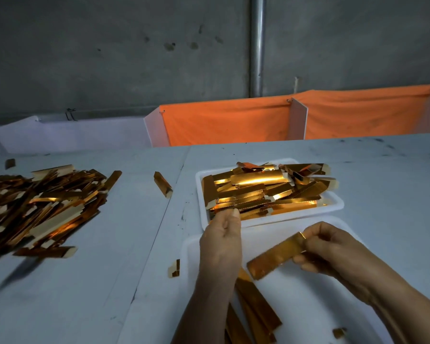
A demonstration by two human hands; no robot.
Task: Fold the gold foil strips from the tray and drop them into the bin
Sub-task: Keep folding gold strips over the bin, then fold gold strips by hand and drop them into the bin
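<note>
1. Right hand (330, 247) pinches one end of a gold strip (274, 256); the strip slopes down-left over the near tray (333, 306). Grip: thumb and fingers closed on the strip's upper end.
2. Left hand (221, 242) reaches to the near edge of the far tray (333, 207), fingers curled, thumb tip at the pile of strips (258, 192). Whether it has a strip pinched cannot be told.
3. Far tray is heaped with strips. A few lie in the near tray below the left wrist.
4. Large heap (42, 209) of strips sits on the surface (109, 281) to the left; strays lie between heap and trays. Bin: not identified in view.
5. Step in hand, judged: pick-up and start of fold. The held strip looks flat, fold not yet made.
6. Next move likely needs the left hand to come to the strip's free end, so both grips can crease it; then a drop to the bin.
</note>
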